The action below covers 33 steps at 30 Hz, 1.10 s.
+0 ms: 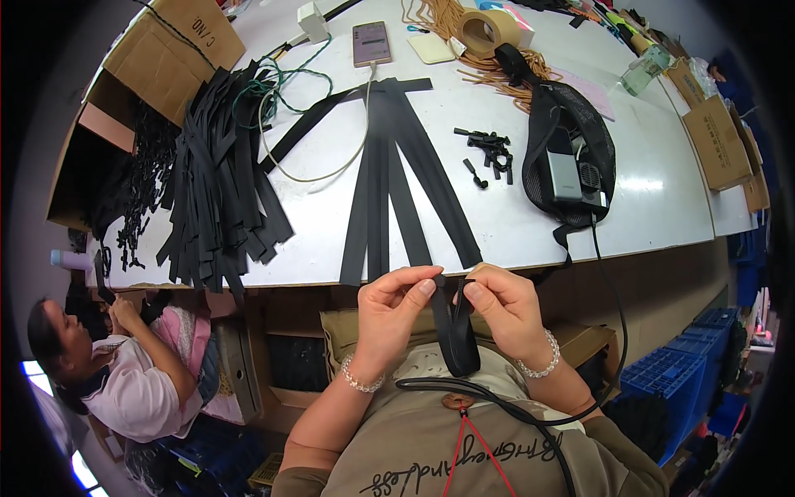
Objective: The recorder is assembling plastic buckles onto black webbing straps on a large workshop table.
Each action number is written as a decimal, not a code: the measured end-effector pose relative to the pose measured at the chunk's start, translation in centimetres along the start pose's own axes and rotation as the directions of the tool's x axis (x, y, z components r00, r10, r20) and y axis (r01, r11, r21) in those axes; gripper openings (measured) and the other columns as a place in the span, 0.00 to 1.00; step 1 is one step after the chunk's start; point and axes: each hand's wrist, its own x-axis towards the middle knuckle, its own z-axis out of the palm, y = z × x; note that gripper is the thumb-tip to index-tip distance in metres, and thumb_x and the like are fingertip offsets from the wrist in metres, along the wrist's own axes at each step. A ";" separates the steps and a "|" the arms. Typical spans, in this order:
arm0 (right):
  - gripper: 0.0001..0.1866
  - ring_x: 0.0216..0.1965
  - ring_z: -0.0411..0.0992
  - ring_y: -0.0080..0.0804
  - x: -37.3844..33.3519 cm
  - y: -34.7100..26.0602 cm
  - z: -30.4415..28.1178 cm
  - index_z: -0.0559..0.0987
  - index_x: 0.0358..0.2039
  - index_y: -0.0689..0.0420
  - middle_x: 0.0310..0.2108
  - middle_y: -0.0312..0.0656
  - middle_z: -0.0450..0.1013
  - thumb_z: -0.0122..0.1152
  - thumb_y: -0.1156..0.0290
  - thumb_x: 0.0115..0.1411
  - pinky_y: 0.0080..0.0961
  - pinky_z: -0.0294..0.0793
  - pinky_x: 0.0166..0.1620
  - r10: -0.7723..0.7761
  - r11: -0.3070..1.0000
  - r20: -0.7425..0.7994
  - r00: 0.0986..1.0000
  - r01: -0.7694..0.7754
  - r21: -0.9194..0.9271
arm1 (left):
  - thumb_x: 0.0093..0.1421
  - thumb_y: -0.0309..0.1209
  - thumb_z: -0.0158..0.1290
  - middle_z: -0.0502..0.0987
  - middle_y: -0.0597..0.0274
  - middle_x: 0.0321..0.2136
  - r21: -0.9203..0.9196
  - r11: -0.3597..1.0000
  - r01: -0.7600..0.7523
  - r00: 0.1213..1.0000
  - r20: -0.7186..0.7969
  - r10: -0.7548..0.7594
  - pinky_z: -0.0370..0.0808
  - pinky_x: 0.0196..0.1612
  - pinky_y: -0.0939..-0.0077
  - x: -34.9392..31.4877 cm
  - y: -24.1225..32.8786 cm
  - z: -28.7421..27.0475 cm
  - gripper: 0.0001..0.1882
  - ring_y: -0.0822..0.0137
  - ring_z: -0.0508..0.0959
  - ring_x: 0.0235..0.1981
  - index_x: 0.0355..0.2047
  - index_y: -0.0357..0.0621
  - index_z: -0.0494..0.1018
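Observation:
My left hand (395, 308) pinches one end of a black zipper (457, 344) between thumb and fingertips, in front of the table's near edge. The other end is pinched in my right hand (507, 306), and the zipper hangs between them in a loop. What sits right at the fingertips is too small to make out. Beyond my hands, several long black zipper strips (377, 182) lie fanned out on the white table (315, 224). A small heap of black zipper sliders (494, 153) lies to their right.
At left are a thick pile of black strips (217, 174) and a cardboard box (170, 50) with black parts. A phone (371, 45) on a white cable lies at the back. A black mesh bag (571, 149) trails a cable toward me. Another person (132, 364) sits at left.

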 end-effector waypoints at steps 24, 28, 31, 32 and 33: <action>0.10 0.18 0.54 0.16 0.0 0.9 -0.6 0.67 0.15 0.61 0.15 0.31 0.60 0.55 0.78 0.51 0.18 0.53 0.21 0.059 0.995 0.263 0.963 -0.077 0.059 | 0.60 0.24 0.50 0.76 0.68 0.30 0.110 0.989 0.103 0.983 0.144 -0.118 0.67 0.35 0.88 -0.5 0.5 0.1 0.06 0.82 0.70 0.31 0.35 0.36 0.75; 0.10 0.17 0.54 0.16 0.1 0.9 -0.6 0.67 0.15 0.61 0.15 0.31 0.60 0.55 0.78 0.51 0.17 0.53 0.21 0.058 0.996 0.279 0.959 -0.076 0.053 | 0.60 0.23 0.50 0.76 0.67 0.31 0.154 0.981 0.115 0.977 0.158 -0.139 0.67 0.35 0.87 -0.5 0.7 -0.2 0.06 0.81 0.70 0.31 0.35 0.36 0.75; 0.10 0.17 0.54 0.16 0.1 0.7 -0.6 0.67 0.15 0.61 0.15 0.31 0.60 0.55 0.78 0.51 0.17 0.53 0.21 0.076 0.994 0.298 0.951 -0.096 0.054 | 0.60 0.23 0.49 0.76 0.66 0.31 0.179 0.977 0.114 0.975 0.171 -0.145 0.68 0.36 0.87 -0.6 0.9 -0.3 0.06 0.81 0.71 0.32 0.35 0.35 0.75; 0.10 0.17 0.54 0.15 0.1 0.7 -0.6 0.68 0.15 0.61 0.15 0.30 0.60 0.55 0.78 0.51 0.17 0.53 0.21 0.087 0.992 0.302 0.949 -0.110 0.058 | 0.60 0.23 0.49 0.76 0.66 0.31 0.193 0.975 0.110 0.973 0.179 -0.145 0.68 0.36 0.86 -0.5 0.9 -0.4 0.06 0.81 0.71 0.32 0.35 0.35 0.75; 0.09 0.17 0.54 0.15 0.1 0.7 -0.6 0.68 0.15 0.61 0.15 0.30 0.60 0.55 0.78 0.50 0.17 0.53 0.21 0.099 0.990 0.306 0.947 -0.123 0.062 | 0.60 0.23 0.49 0.76 0.66 0.31 0.192 0.975 0.111 0.973 0.178 -0.146 0.68 0.36 0.86 -0.5 1.0 -0.4 0.06 0.81 0.71 0.32 0.35 0.35 0.75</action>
